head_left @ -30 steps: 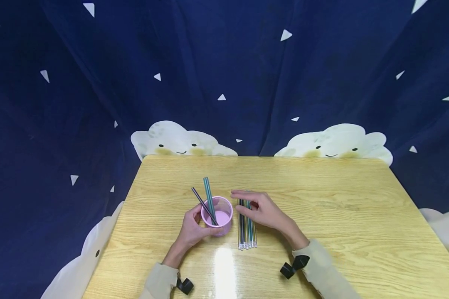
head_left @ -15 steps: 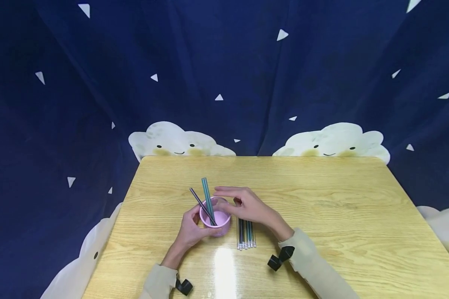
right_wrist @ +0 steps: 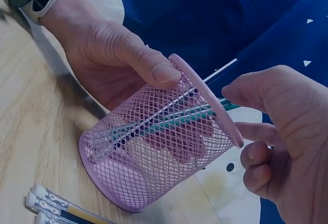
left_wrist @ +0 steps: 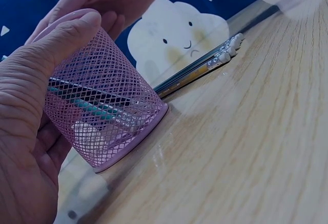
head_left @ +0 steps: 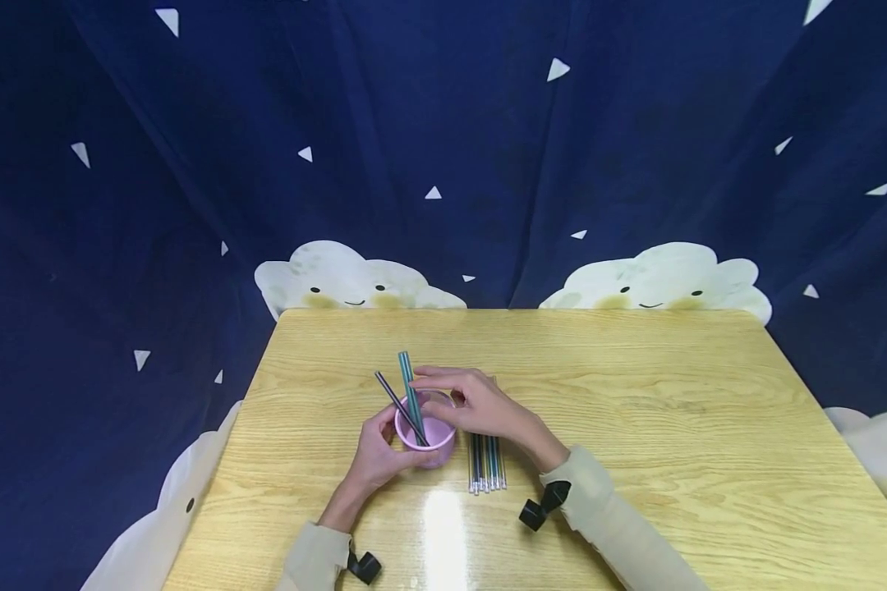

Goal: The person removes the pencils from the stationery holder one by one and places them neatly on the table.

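A pink mesh pencil cup stands on the table, gripped round its side by my left hand, with the thumb near the rim in the left wrist view. Teal pencils and a dark pencil lean inside it, eraser ends down. My right hand is over the cup's right rim, fingers and thumb apart. Its fingertips are at the teal pencils; whether they touch is unclear. In the right wrist view the thumb lies beside the teal pencils.
A row of several pencils lies right of the cup, partly under my right hand, erasers toward me. The wooden table reaches a dark blue curtain with white clouds and triangles.
My right hand has moved left from above the row of pencils to the cup's rim and the teal pencils. The left hand and cup have stayed nearly still.
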A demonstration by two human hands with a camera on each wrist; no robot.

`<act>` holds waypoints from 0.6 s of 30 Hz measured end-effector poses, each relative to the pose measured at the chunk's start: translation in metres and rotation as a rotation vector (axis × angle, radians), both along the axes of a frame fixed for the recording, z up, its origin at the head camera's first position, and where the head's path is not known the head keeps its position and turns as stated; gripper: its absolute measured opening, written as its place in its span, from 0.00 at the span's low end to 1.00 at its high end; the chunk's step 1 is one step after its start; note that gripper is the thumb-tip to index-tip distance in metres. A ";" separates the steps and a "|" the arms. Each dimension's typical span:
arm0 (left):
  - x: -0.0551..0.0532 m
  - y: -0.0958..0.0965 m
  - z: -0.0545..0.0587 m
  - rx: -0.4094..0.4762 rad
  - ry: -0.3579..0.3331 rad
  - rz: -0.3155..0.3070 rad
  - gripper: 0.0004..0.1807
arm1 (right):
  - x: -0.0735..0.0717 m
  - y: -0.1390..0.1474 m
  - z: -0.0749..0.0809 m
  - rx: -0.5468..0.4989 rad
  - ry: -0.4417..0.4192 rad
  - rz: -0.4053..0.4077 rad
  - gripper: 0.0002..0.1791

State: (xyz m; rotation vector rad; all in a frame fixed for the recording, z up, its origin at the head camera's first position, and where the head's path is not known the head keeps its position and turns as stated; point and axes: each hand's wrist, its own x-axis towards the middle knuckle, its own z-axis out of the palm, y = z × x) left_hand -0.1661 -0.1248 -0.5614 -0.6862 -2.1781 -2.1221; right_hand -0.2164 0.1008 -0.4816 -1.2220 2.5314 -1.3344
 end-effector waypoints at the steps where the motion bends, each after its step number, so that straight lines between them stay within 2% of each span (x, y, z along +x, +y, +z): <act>1: 0.000 0.000 0.000 -0.005 -0.007 0.005 0.42 | 0.000 -0.001 0.000 0.003 -0.008 0.001 0.20; 12: -0.001 0.000 0.001 0.001 -0.018 0.007 0.43 | 0.000 -0.006 0.003 0.027 -0.048 0.003 0.20; 18: 0.001 0.001 0.001 0.007 -0.027 0.016 0.43 | 0.002 -0.006 0.005 0.000 -0.071 -0.011 0.19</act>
